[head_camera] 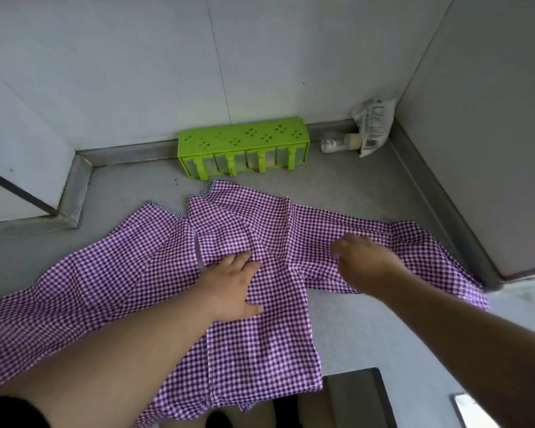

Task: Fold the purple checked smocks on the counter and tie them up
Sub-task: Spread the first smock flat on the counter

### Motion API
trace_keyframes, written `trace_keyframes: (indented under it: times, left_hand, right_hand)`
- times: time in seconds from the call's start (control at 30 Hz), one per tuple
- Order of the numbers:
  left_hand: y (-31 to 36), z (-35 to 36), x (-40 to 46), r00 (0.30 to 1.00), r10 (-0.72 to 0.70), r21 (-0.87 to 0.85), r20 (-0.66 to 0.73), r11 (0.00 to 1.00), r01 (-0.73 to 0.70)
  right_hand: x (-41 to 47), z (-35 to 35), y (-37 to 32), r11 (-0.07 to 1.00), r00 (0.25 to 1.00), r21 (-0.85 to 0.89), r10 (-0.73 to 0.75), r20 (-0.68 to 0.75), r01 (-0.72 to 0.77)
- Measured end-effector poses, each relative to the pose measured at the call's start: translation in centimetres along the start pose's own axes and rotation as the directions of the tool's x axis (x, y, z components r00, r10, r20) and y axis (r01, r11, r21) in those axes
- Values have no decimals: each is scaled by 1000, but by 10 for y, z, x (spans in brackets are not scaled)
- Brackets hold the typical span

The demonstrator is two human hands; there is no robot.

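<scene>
A purple checked smock [254, 217] lies spread and creased across the grey counter [352, 193], one sleeve reaching left, the other right, its hem hanging over the front edge. My left hand [232, 285] rests flat on the middle of the cloth, fingers apart. My right hand [362, 257] presses palm down on the right sleeve, slightly blurred, fingers spread. Neither hand grips the cloth. Only one smock shows.
A green seasoning box [244, 149] stands against the back wall just beyond the collar. A small bottle [340, 143] and a white packet [374, 128] sit in the back right corner. Walls close in on the left and right. A dark ledge [359, 396] lies below the front edge.
</scene>
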State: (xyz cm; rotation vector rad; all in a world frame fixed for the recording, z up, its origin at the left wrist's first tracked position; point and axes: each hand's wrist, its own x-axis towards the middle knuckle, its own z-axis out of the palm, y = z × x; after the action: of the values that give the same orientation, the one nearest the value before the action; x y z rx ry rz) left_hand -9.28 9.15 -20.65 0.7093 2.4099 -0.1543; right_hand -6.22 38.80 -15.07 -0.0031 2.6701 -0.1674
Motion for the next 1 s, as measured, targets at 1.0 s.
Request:
trace_keyframes:
  times: [1.0]
  left_hand:
    - [-185, 41, -83, 964, -112, -161, -241, 984, 75]
  right_hand:
    - [15, 56, -202, 943, 946, -182, -303, -119, 279]
